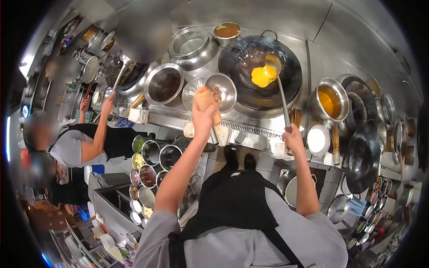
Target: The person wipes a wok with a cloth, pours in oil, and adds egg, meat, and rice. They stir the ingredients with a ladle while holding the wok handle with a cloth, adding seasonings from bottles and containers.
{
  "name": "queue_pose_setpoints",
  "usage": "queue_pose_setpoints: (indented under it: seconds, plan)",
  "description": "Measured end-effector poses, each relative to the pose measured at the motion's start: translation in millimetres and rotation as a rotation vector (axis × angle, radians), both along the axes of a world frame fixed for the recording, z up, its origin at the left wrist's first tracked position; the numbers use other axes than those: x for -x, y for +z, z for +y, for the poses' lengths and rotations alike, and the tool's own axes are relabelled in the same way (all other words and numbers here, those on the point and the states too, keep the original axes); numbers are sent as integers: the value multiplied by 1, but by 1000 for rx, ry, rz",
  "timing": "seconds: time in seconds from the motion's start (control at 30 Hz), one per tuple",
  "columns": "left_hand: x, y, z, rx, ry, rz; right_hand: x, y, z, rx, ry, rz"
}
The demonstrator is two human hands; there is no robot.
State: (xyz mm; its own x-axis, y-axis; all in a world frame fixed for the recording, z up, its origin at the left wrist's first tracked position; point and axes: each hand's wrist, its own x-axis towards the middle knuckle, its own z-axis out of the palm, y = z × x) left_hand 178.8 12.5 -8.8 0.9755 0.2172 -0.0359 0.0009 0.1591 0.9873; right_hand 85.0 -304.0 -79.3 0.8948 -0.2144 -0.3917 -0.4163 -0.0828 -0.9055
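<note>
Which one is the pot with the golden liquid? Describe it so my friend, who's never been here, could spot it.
Find the big black wok with the bright yellow puddle in it. Just right of it, above a round white dish, stands a round, shiny steel pot. Clear amber liquid inside sets it apart from the white dish and the black wok.

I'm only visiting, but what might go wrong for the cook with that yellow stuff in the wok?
The yellow mixture might stick or cook unevenly if the ladle in the right hand stops moving it around the wok. The tan item in the left hand could drop into the metal bowl near it. A wide ladle swing might knock the uncovered pot of amber liquid.
</note>
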Motion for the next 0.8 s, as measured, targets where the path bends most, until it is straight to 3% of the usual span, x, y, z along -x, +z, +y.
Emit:
queue_pose_setpoints:
  seconds: [0.03, 0.1, 0.17, 0.2, 0.27, 0.43, 0.5, 0.53, 0.6, 0.7, 0.77, 0.8]
  plan:
    - [-18, -1, -8, -29, -39, -42, 2, 0, 1, 5, -4, 3]
    - [-56, -11, -25, -369, -71, -77, 1, -2, 2, 177, -47, -27]
    - [-98, -36, -43, -665, -153, -334, 0, 0, 3, 115, -101, -37]
    - [-110, -37, -51, -663, -162, -328, 1, 15, 5, 98, -104, -18]
    - [-135, -32, -66, -1050, -294, -544, -2, 27, 9, 105, -128, 3]
    - [-177, -33, -82, -1160, -396, -700, -7, 40, 5, 259, -83, 13]
    - [-189, -33, -82, -1260, -417, -817, -8, 45, 9, 527, -50, -71]
    - [-191, -34, -81, -1323, -440, -802, -10, 42, 11, 528, -57, -70]
    - [-198, -58, -76, -1369, -489, -739, -17, 28, 16, 828, -29, -11]
    - [-201, -80, -65, -1440, -606, -664, -24, 15, 31, 850, -49, 78]
    - [-188, -75, -63, -1347, -522, -559, -19, -19, 26, 878, -40, -85]
    - [-177, -64, -60, -1254, -416, -567, -15, -33, 23, 415, -90, -21]
